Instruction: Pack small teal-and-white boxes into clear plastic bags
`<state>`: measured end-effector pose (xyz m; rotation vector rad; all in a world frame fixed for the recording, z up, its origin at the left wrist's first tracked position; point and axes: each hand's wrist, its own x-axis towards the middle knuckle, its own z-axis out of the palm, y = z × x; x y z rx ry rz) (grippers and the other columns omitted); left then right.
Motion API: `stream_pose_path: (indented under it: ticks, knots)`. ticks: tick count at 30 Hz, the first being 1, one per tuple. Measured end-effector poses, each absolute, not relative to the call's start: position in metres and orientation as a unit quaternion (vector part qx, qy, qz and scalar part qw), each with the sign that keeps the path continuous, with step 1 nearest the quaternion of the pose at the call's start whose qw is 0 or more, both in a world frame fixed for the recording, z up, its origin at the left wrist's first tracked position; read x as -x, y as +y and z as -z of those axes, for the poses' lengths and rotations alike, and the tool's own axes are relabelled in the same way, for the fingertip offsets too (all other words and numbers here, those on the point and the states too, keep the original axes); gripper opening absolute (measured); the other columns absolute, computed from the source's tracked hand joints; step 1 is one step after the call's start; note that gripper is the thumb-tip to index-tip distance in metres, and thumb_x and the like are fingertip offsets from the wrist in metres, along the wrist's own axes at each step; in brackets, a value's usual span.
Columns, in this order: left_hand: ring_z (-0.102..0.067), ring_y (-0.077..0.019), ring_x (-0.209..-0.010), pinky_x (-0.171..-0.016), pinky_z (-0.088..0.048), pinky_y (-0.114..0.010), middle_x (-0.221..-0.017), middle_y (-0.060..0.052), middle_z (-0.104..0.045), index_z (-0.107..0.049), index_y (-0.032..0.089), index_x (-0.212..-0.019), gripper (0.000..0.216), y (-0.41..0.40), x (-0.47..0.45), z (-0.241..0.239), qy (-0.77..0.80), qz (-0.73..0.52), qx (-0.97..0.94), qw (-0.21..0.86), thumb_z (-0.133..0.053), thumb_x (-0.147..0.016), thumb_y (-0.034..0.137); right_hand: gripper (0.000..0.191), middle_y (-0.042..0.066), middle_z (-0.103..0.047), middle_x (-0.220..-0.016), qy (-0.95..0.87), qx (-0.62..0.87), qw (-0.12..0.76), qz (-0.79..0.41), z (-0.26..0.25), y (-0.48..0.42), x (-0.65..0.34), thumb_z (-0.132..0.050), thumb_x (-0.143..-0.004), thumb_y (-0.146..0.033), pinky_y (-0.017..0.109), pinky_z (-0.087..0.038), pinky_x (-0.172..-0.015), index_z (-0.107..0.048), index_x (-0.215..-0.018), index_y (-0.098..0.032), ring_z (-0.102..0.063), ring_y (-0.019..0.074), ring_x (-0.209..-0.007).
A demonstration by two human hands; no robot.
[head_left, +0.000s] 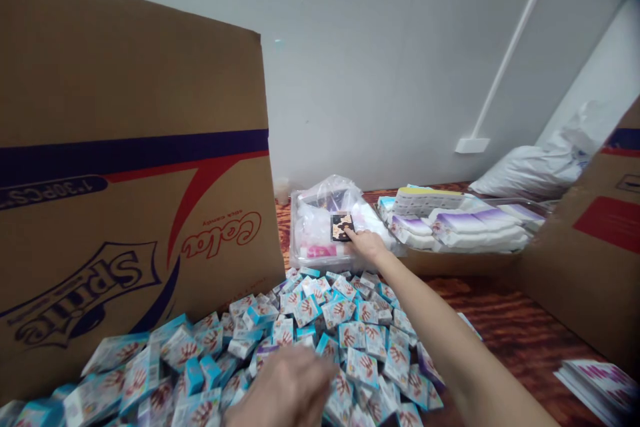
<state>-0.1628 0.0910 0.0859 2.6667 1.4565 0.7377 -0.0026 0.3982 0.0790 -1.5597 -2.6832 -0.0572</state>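
Our right hand [367, 245] has its fingertips on the right edge of a dark patterned square [340, 225]; we cannot tell whether they pinch it or only press it. Behind and beneath that grip, we see a clear tray [295, 240] with plastic wrapping. Just nearer us than the grip spreads a heap of small boxes [337, 312], with our left hand [285, 387] above them, too blurred for us to tell its hold. Right of the grip sit white-and-purple packs [460, 223]; left of it stands a big carton [125, 80].
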Motion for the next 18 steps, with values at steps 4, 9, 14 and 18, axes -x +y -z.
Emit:
stream_pose_path:
  ticks: [4, 9, 14, 18]
  knots:
    - [-0.057, -0.0204, -0.092, -0.082, -0.047, -0.034, -0.097, -0.008, -0.061, -0.056, 0.02, -0.111, 0.028, 0.176, 0.174, -0.099, 0.567, -0.209, -0.796, 0.021, -0.039, -0.09, 0.025, 0.048, 0.012, -0.066, -0.105, -0.858, 0.512, 0.035, 0.008, -0.077, 0.403, -0.006, -0.036, -0.092, -0.039, 0.033, -0.043, -0.075, -0.03, -0.139, -0.028, -0.062, 0.0254, -0.093]
    - [-0.032, -0.0323, -0.129, -0.1, -0.032, -0.047, -0.141, -0.018, -0.034, -0.03, 0.019, -0.138, 0.054, 0.284, 0.189, -0.091, 0.708, -0.178, -0.683, -0.022, -0.038, -0.09, 0.043, 0.048, 0.008, -0.065, -0.11, -0.855, 0.514, 0.074, 0.01, -0.069, 0.398, -0.016, -0.034, -0.093, -0.036, 0.029, -0.044, -0.076, -0.029, -0.14, -0.028, -0.062, 0.0227, -0.097]
    - [-0.058, -0.0292, -0.102, -0.088, -0.041, -0.044, -0.105, -0.015, -0.064, -0.054, 0.017, -0.117, 0.041, 0.328, 0.18, -0.075, 0.726, -0.138, -0.674, 0.025, -0.036, -0.09, 0.042, 0.045, 0.008, -0.065, -0.111, -0.818, 0.549, 0.174, -0.015, -0.056, 0.392, -0.024, -0.031, -0.094, -0.032, 0.029, -0.045, -0.078, -0.036, -0.138, -0.025, -0.062, 0.0231, -0.097]
    - [-0.062, -0.0224, -0.089, -0.079, -0.044, -0.032, -0.088, -0.011, -0.067, -0.062, 0.018, -0.092, 0.035, 0.315, 0.17, -0.062, 0.681, -0.13, -0.721, 0.016, -0.03, -0.092, 0.031, 0.045, 0.006, -0.067, -0.104, -0.776, 0.577, 0.25, -0.059, -0.05, 0.39, -0.025, -0.028, -0.094, -0.037, 0.031, -0.047, -0.076, -0.04, -0.135, -0.026, -0.064, 0.0238, -0.09]
